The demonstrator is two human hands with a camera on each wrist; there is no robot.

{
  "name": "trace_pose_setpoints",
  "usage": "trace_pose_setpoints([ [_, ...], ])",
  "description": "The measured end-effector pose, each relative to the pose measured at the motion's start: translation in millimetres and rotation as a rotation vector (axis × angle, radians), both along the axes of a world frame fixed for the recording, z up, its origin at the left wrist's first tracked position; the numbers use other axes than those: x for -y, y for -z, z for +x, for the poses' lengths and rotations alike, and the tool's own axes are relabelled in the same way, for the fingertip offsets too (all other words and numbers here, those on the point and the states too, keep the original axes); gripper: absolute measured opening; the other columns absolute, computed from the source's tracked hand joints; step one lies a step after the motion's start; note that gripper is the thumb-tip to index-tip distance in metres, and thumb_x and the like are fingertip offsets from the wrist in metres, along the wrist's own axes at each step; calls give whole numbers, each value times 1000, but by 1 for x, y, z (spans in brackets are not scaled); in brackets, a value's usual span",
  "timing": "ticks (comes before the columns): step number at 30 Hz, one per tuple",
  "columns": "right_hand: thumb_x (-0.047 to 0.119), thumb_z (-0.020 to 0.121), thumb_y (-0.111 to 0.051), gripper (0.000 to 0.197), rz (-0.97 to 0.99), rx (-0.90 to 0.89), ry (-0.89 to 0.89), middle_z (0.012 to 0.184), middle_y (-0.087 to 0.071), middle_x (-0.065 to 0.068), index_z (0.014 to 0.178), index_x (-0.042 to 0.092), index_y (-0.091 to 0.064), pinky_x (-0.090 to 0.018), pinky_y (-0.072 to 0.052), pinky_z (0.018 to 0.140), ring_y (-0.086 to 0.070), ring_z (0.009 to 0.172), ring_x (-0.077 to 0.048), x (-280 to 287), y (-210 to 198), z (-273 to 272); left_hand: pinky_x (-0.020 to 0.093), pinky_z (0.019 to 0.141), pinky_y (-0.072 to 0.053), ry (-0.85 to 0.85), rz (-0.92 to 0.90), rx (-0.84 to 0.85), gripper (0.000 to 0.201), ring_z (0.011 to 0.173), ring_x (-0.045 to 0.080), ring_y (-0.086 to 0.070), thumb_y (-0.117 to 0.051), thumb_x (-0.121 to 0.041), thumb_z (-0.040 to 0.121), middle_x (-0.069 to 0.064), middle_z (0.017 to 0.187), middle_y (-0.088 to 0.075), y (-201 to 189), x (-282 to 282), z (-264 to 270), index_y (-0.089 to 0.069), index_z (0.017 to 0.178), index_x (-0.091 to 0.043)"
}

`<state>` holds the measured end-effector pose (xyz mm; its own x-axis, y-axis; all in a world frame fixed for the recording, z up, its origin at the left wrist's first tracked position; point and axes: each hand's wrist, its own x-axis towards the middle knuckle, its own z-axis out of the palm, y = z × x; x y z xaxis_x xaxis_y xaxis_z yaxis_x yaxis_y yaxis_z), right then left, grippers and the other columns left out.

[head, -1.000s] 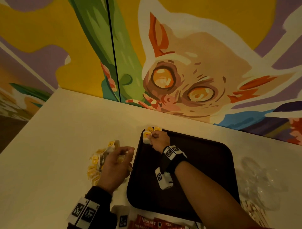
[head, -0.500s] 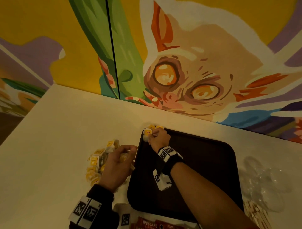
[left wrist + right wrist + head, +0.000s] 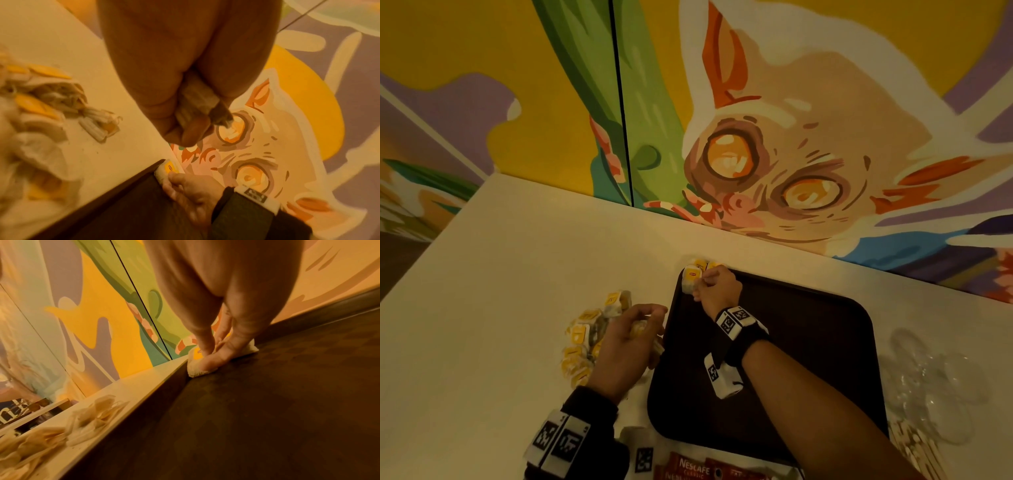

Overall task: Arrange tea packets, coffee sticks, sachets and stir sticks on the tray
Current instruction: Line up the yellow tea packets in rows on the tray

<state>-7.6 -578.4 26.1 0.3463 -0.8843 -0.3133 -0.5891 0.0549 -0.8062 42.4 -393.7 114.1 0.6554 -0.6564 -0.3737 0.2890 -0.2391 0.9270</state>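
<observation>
Little has moved: the right hand (image 3: pixel 717 287) stays pinched on a tea packet (image 3: pixel 691 278) in the tray (image 3: pixel 825 342)'s far-left corner. Left hand (image 3: pixel 627 339) clutches another beside the pile (image 3: pixel 585 339). Next, I'd say: release, take the waiting packet.

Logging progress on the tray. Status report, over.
Right hand pinching tea packet into tray far-left corner. Left hand gripping another packet above loose pile. Nothing blocking.

Tray (image 3: pixel 808 342) centre free; tea packets (image 3: pixel 585 335) crowd left.
</observation>
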Motion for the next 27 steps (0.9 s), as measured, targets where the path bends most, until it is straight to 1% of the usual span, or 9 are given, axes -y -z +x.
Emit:
trace_pose_setpoints([
  [3, 3, 86, -66, 9, -24, 47, 3, 81, -69, -12, 89, 7, -58, -18, -52, 49, -62, 51, -11, -2, -7, -6, 28, 46, -38, -64, -73, -236, 28, 57, 22, -48, -47, -26, 101, 6, 72, -56, 0, 1, 1, -66, 103, -5],
  [6, 12, 89, -69, 8, -34, 61, -28, 90, -68, -4, 91, 13, -61, -25, -58, 61, -69, 71, -19, -9, -19, -11, 28, 45, -38, -87, -124, -414, 39, 55, 22, -48, -43, -36, 101, 8, 71, -57, -2, 5, 3, -61, 106, -1],
  [10, 20, 91, -67, 5, 56, 200, -153, 92, -66, -2, 91, 16, -65, -13, -48, 52, -66, 65, -12, -30, -53, -23, 28, 47, -40, -103, -127, -534, 45, 54, 23, -50, -41, -44, 98, 8, 70, -59, -3, 9, 3, -58, 105, -3],
  [12, 23, 92, -67, 7, 97, 290, -256, 92, -67, -3, 92, 16, -67, -14, -46, 54, -63, 62, -7, -43, -73, -32, 28, 48, -41, -115, -115, -559, 45, 54, 22, -52, -40, -45, 99, 8, 70, -60, -5, 11, 1, -57, 105, -4],
  [14, 26, 91, -68, 9, 124, 314, -386, 93, -68, 0, 95, 18, -69, -14, -47, 57, -62, 68, -4, -54, -89, -42, 28, 50, -41, -95, -107, -557, 47, 56, 21, -54, -37, -45, 101, 10, 74, -63, -7, 11, -2, -58, 108, -3],
  [18, 35, 84, -75, 23, 167, 207, -657, 98, -70, 4, 105, 25, -71, -18, -52, 69, -66, 85, -8, -64, -103, -64, 34, 63, -46, -64, -75, -530, 48, 78, 28, -61, -34, -44, 102, 20, 93, -68, -14, 11, -10, -59, 107, -3],
  [21, 25, 81, -79, 28, 137, 183, -653, 98, -69, 1, 107, 22, -72, -29, -58, 79, -67, 88, -14, -68, -103, -75, 32, 64, -48, -61, -57, -532, 44, 70, 23, -63, -34, -42, 103, 15, 82, -68, -21, 11, -18, -58, 105, -6],
  [24, 20, 85, -75, 18, 136, 247, -598, 97, -71, -1, 102, 18, -71, -23, -55, 72, -69, 85, -11, -72, -107, -85, 31, 57, -46, -57, -61, -533, 41, 65, 22, -59, -38, -40, 102, 15, 81, -66, -22, 8, -25, -58, 104, -5],
  [27, 15, 88, -71, 15, 142, 335, -543, 101, -70, -4, 103, 14, -69, -28, -58, 72, -71, 85, -18, -76, -113, -95, 31, 56, -45, -46, -77, -548, 42, 66, 23, -57, -40, -38, 101, 19, 86, -61, -21, 2, -30, -57, 110, -2],
])
